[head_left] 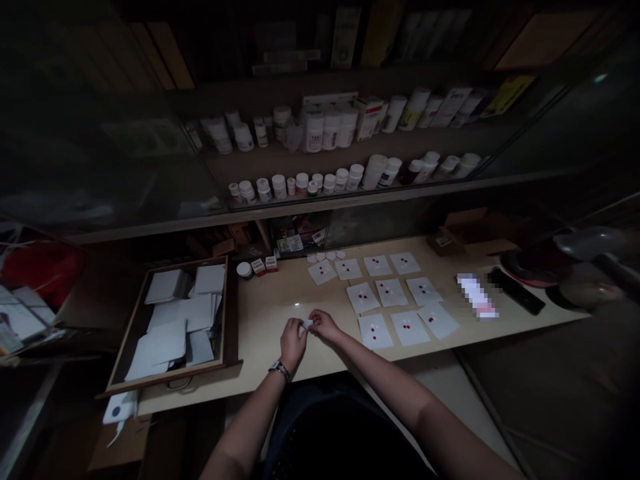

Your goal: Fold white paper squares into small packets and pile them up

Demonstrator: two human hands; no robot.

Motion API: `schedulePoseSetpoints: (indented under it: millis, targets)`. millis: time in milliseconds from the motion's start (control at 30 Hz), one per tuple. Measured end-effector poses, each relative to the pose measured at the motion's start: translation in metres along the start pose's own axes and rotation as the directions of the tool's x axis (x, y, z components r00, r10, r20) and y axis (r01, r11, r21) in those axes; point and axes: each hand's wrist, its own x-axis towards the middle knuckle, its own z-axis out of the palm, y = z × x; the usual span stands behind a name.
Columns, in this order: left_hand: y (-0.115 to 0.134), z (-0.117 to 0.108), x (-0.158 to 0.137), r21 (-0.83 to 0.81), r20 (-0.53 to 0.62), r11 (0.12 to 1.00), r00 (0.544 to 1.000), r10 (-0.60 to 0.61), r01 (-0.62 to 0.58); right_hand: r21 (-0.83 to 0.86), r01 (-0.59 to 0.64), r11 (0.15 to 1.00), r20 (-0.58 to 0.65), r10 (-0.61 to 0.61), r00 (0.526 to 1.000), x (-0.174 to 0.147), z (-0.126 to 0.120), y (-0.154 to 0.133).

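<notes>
Over the front of the pale table, my left hand and my right hand meet, fingers closed on a small white paper that looks folded. Fingers cover most of it, and what is inside cannot be seen. To the right of my hands, several white paper squares lie in rough rows, with red and white pills on them. Small folded white paper packets sit in a line behind the squares.
A wooden drawer holding stacks of white paper stands at left. Behind it are a white-lidded jar and small boxes. A phone and an open carton lie right. Pill bottles line the shelves above.
</notes>
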Motion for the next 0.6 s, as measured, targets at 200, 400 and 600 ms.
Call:
schedulePoseSetpoints:
  millis: [200,400,600]
  targets:
    - [-0.002,0.004,0.005,-0.107,-0.024,0.994,1.0,-0.02,0.017,0.116,0.0,0.993,0.055,-0.006,0.998,0.003,-0.001,-0.002]
    - [-0.001,-0.003,0.009,-0.116,-0.024,0.993,1.0,0.019,-0.021,0.093,-0.032,0.995,0.077,0.024,0.997,0.004,-0.003,-0.006]
    - [0.0,-0.008,0.008,-0.093,0.003,0.994,0.998,0.058,-0.057,-0.048,0.037,0.998,0.029,-0.036,0.999,0.007,-0.005,-0.009]
